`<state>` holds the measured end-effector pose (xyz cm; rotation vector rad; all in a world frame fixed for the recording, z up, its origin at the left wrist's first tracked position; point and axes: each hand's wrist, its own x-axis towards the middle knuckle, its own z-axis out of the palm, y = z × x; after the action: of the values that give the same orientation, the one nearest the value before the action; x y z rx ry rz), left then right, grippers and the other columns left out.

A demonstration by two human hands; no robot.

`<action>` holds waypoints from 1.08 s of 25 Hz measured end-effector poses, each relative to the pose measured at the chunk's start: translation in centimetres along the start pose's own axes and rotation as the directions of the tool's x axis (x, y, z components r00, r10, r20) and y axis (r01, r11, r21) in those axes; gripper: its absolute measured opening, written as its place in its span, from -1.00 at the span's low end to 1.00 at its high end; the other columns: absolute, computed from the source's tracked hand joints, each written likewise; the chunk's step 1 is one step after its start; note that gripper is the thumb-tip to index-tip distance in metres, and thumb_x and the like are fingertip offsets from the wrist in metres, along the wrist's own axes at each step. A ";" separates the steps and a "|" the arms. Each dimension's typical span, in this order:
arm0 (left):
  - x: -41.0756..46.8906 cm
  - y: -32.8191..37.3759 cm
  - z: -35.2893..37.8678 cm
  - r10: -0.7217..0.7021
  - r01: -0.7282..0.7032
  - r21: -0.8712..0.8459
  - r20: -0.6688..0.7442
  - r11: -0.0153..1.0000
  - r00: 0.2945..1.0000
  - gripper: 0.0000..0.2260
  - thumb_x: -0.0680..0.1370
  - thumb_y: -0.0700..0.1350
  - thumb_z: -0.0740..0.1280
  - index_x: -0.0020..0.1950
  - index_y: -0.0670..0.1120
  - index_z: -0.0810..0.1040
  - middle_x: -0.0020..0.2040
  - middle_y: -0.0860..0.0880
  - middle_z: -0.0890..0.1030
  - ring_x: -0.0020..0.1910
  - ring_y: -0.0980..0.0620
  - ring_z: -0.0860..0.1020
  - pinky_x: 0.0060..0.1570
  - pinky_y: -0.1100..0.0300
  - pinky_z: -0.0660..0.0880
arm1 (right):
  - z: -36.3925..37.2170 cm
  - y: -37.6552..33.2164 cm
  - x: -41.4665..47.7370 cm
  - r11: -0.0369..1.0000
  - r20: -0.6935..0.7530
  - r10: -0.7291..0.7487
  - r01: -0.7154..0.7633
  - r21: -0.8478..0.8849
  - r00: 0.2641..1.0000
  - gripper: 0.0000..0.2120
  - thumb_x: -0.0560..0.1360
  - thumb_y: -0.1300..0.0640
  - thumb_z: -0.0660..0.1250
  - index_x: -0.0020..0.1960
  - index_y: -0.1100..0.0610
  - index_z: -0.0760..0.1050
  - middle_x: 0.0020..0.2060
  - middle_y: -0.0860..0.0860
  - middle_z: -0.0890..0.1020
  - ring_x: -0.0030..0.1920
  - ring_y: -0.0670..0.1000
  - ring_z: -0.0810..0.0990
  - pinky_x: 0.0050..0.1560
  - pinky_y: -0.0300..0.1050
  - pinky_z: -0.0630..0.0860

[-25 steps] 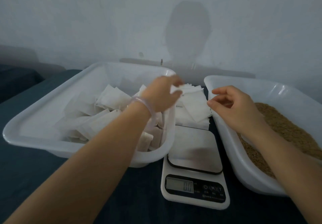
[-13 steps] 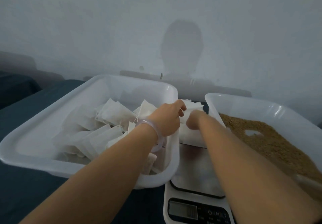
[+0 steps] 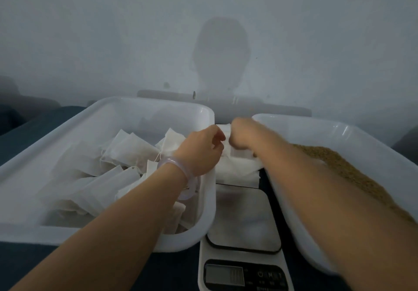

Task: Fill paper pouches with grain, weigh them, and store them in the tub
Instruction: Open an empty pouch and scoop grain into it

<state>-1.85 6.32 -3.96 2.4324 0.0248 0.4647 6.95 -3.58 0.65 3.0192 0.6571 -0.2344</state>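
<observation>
The stack of flat white paper pouches [image 3: 237,173] lies on the dark teal worktop [image 3: 27,132] just behind the white digital kitchen scale [image 3: 244,256], in the gap between two tubs. Both hands meet over the far end of this stack. The left hand [image 3: 201,149] has its thumb and fingers curled round the top pouch [image 3: 224,129], pinching its white paper a little above the rest of the stack. The right hand [image 3: 243,136] is blurred. Its fingers curl downward against the same paper, close against the left fingertips, but I cannot tell whether it truly grips the pouch. A pale lilac translucent bangle [image 3: 174,166] sits on the left wrist.

The scale's grey weighing plate [image 3: 244,218] faces up, and its small display [image 3: 224,275] sits at the near end, too dim to read.

Left of the scale stands a wide white plastic tub [image 3: 113,105], with its near right corner just beside the scale. It holds a loose heap of filled white pouches with strings [image 3: 126,150], and the left forearm crosses above its right rim. Right of the scale stands a second white plastic tub [image 3: 316,121] holding a bed of golden-brown grain [image 3: 352,173]. The right forearm passes over its left rim.

Beyond the scale and the stack rises a pale grey wall [image 3: 90,30], and a soft head-shaped shadow [image 3: 221,53] falls on it.
</observation>
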 end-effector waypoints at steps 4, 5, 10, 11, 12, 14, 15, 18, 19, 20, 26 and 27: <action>-0.7 1.7 -0.6 0.191 -0.192 -0.065 -0.017 0.979 0.981 -0.41 0.38 0.08 0.47 0.33 -0.01 0.35 0.20 0.15 0.40 0.24 0.13 0.34 0.05 0.49 0.21 | -3.0 5.6 -6.6 0.650 -0.023 -0.038 0.042 0.759 0.999 -0.81 0.56 0.24 0.20 -0.21 0.22 0.47 -0.44 0.10 0.60 -0.48 0.05 0.62 -0.49 -0.12 0.54; -0.9 2.3 -0.7 0.269 -0.269 -0.083 -0.011 0.960 0.963 -0.29 0.32 0.10 0.51 0.38 0.01 0.30 0.25 0.17 0.35 0.29 0.16 0.28 0.10 0.57 0.15 | -2.2 6.7 -8.1 0.484 0.053 -0.082 -0.007 0.875 0.995 -0.81 0.58 0.21 0.20 -0.16 0.22 0.51 -0.43 0.09 0.62 -0.44 0.05 0.63 -0.45 -0.08 0.56; -1.5 4.5 0.1 0.525 -0.528 0.029 0.063 0.849 0.849 -0.41 0.40 -0.03 0.49 0.39 0.03 0.39 0.44 0.02 0.33 0.39 0.03 0.32 0.34 0.20 0.29 | 2.0 8.6 -9.4 -0.121 0.172 -0.290 -0.214 0.969 0.941 -0.74 0.56 0.17 0.17 0.09 0.30 0.53 -0.19 0.17 0.64 -0.25 0.08 0.63 -0.27 -0.09 0.60; -1.7 4.5 0.2 0.548 -0.549 0.017 0.041 0.836 0.836 -0.52 0.43 -0.09 0.47 0.33 -0.04 0.48 0.37 -0.02 0.45 0.33 -0.01 0.42 0.30 0.11 0.34 | 2.0 8.6 -9.3 -0.163 0.162 -0.295 -0.216 0.963 0.942 -0.77 0.56 0.17 0.17 0.02 0.28 0.55 -0.28 0.13 0.65 -0.35 0.02 0.63 -0.41 -0.19 0.56; -1.9 4.4 0.2 0.558 -0.558 -0.004 0.031 0.830 0.829 -0.60 0.45 -0.13 0.44 0.28 -0.10 0.53 0.28 -0.04 0.53 0.26 -0.02 0.49 0.25 0.09 0.38 | 2.0 8.6 -9.2 -0.172 0.160 -0.295 -0.217 0.961 0.942 -0.77 0.57 0.17 0.17 -0.04 0.25 0.57 -0.36 0.10 0.64 -0.44 -0.01 0.61 -0.52 -0.26 0.50; -2.2 4.3 0.2 0.548 -0.546 -0.039 0.062 0.837 0.834 -0.69 0.50 -0.16 0.37 0.25 -0.12 0.55 0.15 -0.05 0.63 0.11 0.03 0.57 0.14 0.18 0.43 | 2.2 8.8 -9.2 -0.142 0.179 -0.284 -0.226 0.964 0.942 -0.71 0.58 0.10 0.18 -0.13 0.22 0.60 -0.42 0.09 0.61 -0.53 -0.03 0.56 -0.64 -0.30 0.41; -2.2 4.2 0.2 0.518 -0.515 -0.050 0.074 0.856 0.852 -0.72 0.53 -0.19 0.33 0.25 -0.09 0.56 0.08 -0.05 0.66 0.03 0.06 0.57 0.07 0.27 0.44 | 2.3 8.8 -9.2 -0.104 0.186 -0.260 -0.219 0.970 0.948 -0.70 0.58 0.03 0.19 -0.10 0.22 0.58 -0.41 0.10 0.61 -0.53 -0.03 0.55 -0.64 -0.30 0.40; -1.6 3.9 0.2 0.326 -0.321 -0.099 0.032 0.942 0.945 -0.76 0.56 -0.28 0.25 0.15 -0.06 0.61 -0.07 0.03 0.66 -0.15 0.19 0.52 -0.15 0.52 0.36 | 2.7 9.3 -8.4 -0.034 0.049 -0.163 -0.055 0.998 0.985 -0.52 0.47 -0.22 0.25 0.11 0.18 0.49 -0.21 0.13 0.60 -0.41 -0.01 0.59 -0.52 -0.22 0.49; -1.5 3.8 0.1 0.251 -0.243 -0.161 0.030 0.956 0.967 -0.77 0.56 -0.28 0.26 0.09 0.00 0.59 -0.12 0.00 0.67 -0.20 0.19 0.54 -0.19 0.52 0.36 | 2.7 9.4 -8.2 -0.067 -0.040 -0.162 0.029 0.997 0.986 -0.45 0.40 -0.27 0.29 0.16 0.14 0.48 -0.15 0.12 0.58 -0.35 -0.02 0.60 -0.47 -0.19 0.52; -1.4 3.7 0.1 0.187 -0.169 -0.249 0.047 0.954 0.981 -0.78 0.55 -0.26 0.28 0.02 0.07 0.53 -0.20 -0.07 0.67 -0.25 0.14 0.57 -0.22 0.49 0.39 | 2.7 9.6 -8.0 -0.105 -0.127 -0.192 0.108 0.989 0.973 -0.39 0.33 -0.30 0.34 0.19 0.11 0.48 -0.10 0.11 0.56 -0.28 -0.02 0.61 -0.39 -0.15 0.55; -1.8 4.0 0.1 0.110 -0.032 -0.429 0.159 0.903 0.981 -0.89 0.53 -0.23 0.32 -0.08 -0.02 0.45 -0.48 0.09 0.58 -0.47 0.18 0.55 -0.39 0.40 0.44 | 4.2 9.4 -8.3 0.185 -0.361 -0.247 0.410 0.893 0.899 -0.63 0.18 -0.10 0.57 -0.05 -0.05 0.65 -0.12 -0.01 0.71 -0.09 0.01 0.68 -0.11 -0.10 0.57; -1.8 4.1 0.1 0.102 -0.026 -0.444 0.149 0.896 0.983 -0.92 0.54 -0.21 0.32 -0.09 -0.05 0.46 -0.45 0.07 0.59 -0.44 0.15 0.56 -0.38 0.37 0.46 | 4.2 9.4 -8.2 0.217 -0.386 -0.182 0.420 0.881 0.904 -0.73 0.22 -0.05 0.54 -0.10 -0.06 0.66 -0.16 -0.01 0.71 -0.13 0.01 0.69 -0.14 -0.11 0.57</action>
<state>-3.91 2.85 -2.12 2.0171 -0.2139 0.2547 2.89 -15.85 -2.12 4.0468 1.7170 -0.5040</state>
